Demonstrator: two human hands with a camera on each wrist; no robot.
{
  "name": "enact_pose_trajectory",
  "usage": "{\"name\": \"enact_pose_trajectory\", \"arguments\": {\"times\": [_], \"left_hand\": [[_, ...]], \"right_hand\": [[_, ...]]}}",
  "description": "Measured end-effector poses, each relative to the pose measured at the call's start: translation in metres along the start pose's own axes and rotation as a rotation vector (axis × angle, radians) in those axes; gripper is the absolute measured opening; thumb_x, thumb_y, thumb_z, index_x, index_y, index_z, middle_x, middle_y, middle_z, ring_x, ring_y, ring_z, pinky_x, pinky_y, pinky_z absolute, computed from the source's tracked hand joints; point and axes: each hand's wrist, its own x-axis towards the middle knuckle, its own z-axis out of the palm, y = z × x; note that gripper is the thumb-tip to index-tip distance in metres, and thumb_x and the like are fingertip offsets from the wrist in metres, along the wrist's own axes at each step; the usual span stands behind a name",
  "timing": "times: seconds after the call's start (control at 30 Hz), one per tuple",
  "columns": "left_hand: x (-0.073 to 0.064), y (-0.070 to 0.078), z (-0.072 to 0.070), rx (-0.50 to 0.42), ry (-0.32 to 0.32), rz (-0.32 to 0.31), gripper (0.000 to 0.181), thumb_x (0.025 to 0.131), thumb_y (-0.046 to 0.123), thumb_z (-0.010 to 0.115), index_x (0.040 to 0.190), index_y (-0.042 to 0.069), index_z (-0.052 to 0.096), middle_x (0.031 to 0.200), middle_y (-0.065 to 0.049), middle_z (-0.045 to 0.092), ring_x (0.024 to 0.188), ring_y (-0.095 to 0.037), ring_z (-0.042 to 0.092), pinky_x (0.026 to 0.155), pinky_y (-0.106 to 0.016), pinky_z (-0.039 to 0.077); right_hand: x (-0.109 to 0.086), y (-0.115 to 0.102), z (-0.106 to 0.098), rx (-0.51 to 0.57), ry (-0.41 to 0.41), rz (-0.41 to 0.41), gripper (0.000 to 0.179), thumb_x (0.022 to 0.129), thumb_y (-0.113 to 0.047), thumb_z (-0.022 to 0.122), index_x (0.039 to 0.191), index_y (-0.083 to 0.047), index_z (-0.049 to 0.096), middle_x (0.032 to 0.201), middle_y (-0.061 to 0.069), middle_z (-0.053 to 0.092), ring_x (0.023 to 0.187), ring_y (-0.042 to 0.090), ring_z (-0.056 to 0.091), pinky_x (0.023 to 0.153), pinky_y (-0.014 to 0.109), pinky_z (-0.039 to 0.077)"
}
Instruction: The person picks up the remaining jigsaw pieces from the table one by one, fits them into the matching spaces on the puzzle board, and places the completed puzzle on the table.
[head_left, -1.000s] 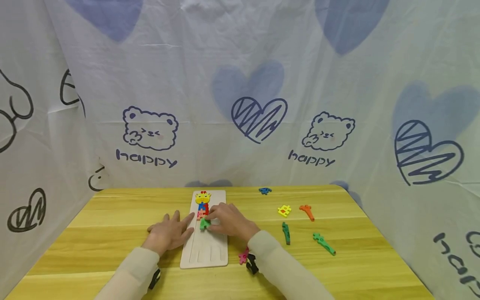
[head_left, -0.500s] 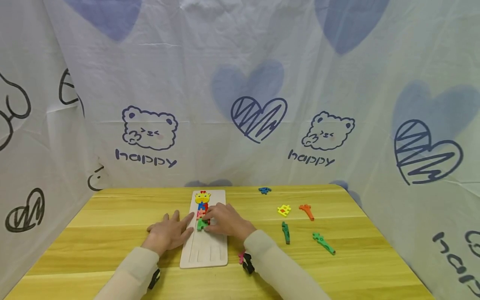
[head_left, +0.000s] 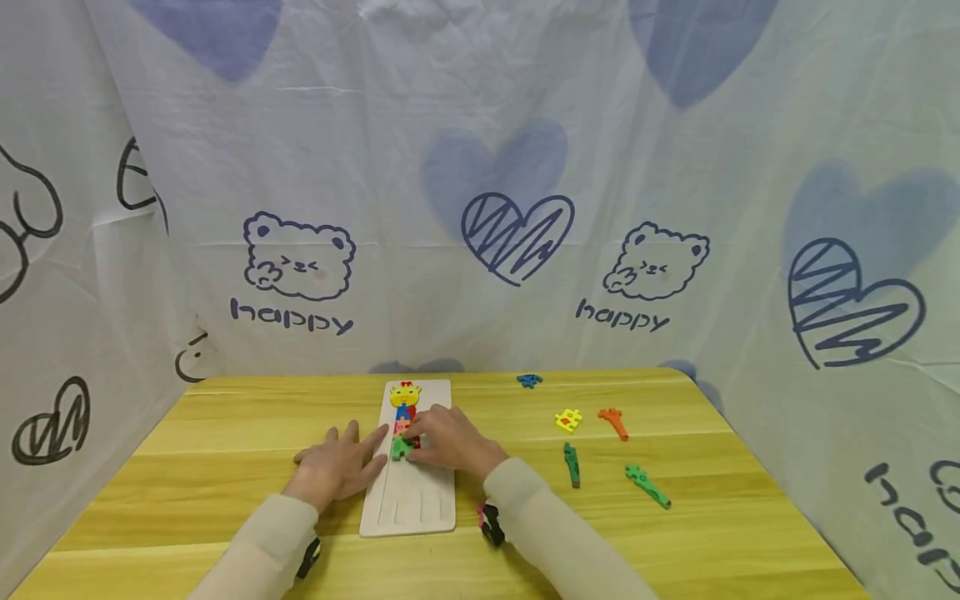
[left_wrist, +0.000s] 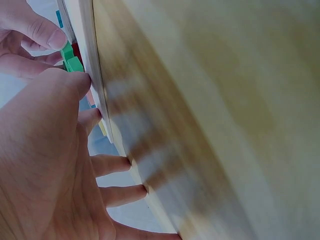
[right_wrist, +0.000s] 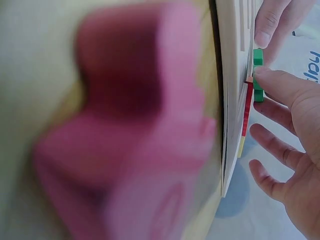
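Observation:
My right hand [head_left: 453,439] pinches a green puzzle piece [head_left: 401,448] between thumb and fingers, low over the pale wooden puzzle board [head_left: 416,500]. In the right wrist view the green piece [right_wrist: 258,94] stands proud of the board's face. Above it on the board lie a yellow giraffe-head piece [head_left: 406,395], a blue piece [head_left: 403,413], a pink piece [head_left: 402,427] and some red, partly covered by my fingers. My left hand [head_left: 337,467] rests with spread fingers at the board's left edge, its thumb and index fingertip touching the board in the left wrist view.
Loose pieces lie right of the board: blue [head_left: 529,381], yellow [head_left: 568,420], orange [head_left: 614,424], dark green [head_left: 572,465] and light green [head_left: 647,487]. A pink piece [right_wrist: 130,130] sits under my right wrist. A printed curtain [head_left: 480,317] hangs behind the wooden table [head_left: 225,417].
My right hand has shifted slightly left with the green piece, which has turned and now lies closer below the pink piece. My left hand has stayed still.

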Motion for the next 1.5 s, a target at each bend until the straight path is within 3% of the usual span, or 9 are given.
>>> {"name": "enact_pose_trajectory", "arguments": {"times": [0.97,1.3,1.5], "left_hand": [[0.0024,0.0001,0.0000,-0.008,-0.015,-0.009,0.060,0.107,0.053,0.040,0.162,0.030,0.033,0.162,-0.029,0.036,0.142,-0.060,0.040,0.083,-0.089,0.042],[0.0011,0.0001,-0.0007,-0.011,-0.013,-0.010,0.059,0.107,0.052,0.040,0.162,0.029,0.034,0.162,-0.028,0.036,0.142,-0.060,0.039,0.084,-0.089,0.042],[0.0014,0.0001,-0.0006,-0.005,-0.009,-0.007,0.060,0.107,0.053,0.040,0.162,0.030,0.034,0.162,-0.028,0.037,0.142,-0.060,0.039,0.083,-0.089,0.042]], "right_hand": [[0.0036,-0.0049,-0.0025,-0.040,0.014,0.046,0.031,0.090,-0.044,0.079,0.117,-0.028,0.080,0.114,-0.014,0.078,0.086,0.009,0.053,0.072,0.020,0.037],[0.0044,-0.0069,-0.0020,-0.154,0.025,0.010,0.022,0.091,-0.046,0.077,0.106,-0.031,0.082,0.098,-0.016,0.079,0.077,0.008,0.054,0.067,0.022,0.038],[0.0032,-0.0059,-0.0034,-0.118,0.002,0.034,0.028,0.092,-0.046,0.076,0.116,-0.033,0.079,0.113,-0.017,0.078,0.086,0.009,0.058,0.075,0.024,0.044]]}}
